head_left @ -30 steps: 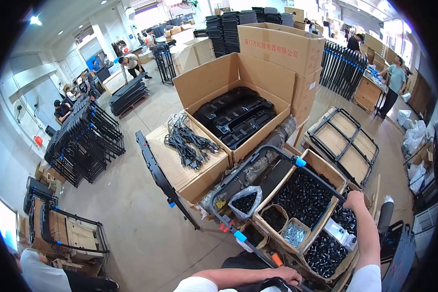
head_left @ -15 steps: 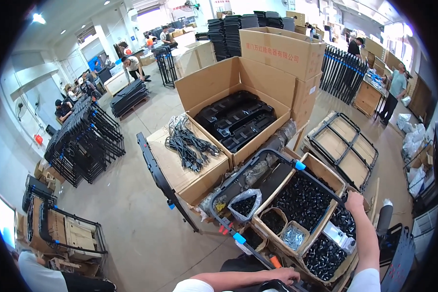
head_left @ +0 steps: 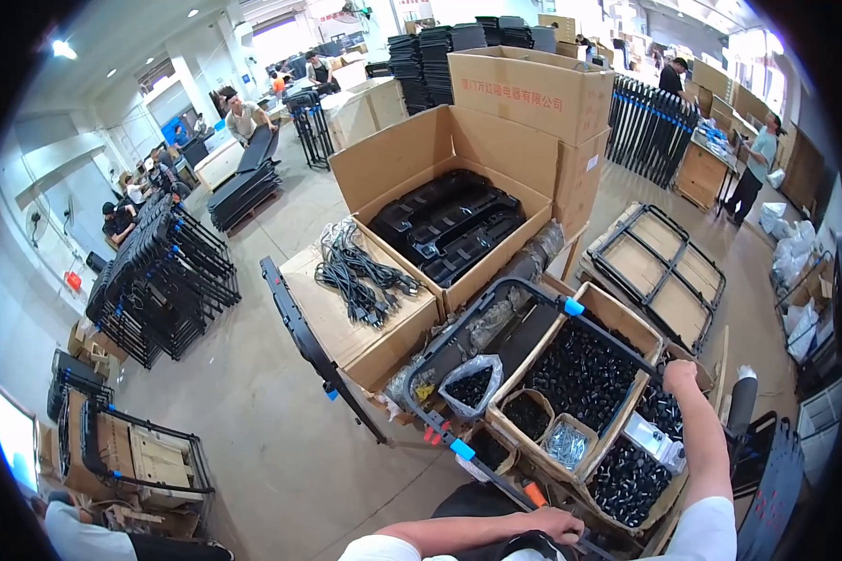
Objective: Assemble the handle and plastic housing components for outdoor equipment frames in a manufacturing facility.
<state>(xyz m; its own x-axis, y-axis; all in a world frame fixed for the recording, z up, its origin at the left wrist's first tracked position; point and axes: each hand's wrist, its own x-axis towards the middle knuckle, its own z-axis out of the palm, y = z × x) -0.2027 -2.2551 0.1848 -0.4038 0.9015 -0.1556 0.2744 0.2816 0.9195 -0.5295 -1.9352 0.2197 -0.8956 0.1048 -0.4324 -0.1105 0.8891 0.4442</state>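
Note:
A black tubular frame (head_left: 612, 343) with blue clips (head_left: 462, 450) and rounded corners lies over the parts boxes in front of me. My right hand (head_left: 680, 376) is closed around its right end, beside the boxes. Low in the picture, my left hand (head_left: 557, 525) is closed on the frame's near bar, with its fingertips partly hidden. An orange handle (head_left: 534, 493) sits just beyond that hand. Beneath the frame, a cardboard box (head_left: 647, 348) holds many black fittings, and a small tray of silver screws (head_left: 567, 446) stands in it. More black fittings (head_left: 627, 481) fill the nearer compartment.
Ahead, an open carton (head_left: 454, 297) holds black moulded parts. Coiled power cables (head_left: 355, 276) lie on a closed box to its left. Another black frame (head_left: 664, 271) rests at the right. Folded frames (head_left: 164, 280) stand at the left. Several people work farther off.
Both hands keep their hold and the frame stays nearly in place; the view shifts slightly. In the background, a person straightens up, raising a dark panel from a stack.

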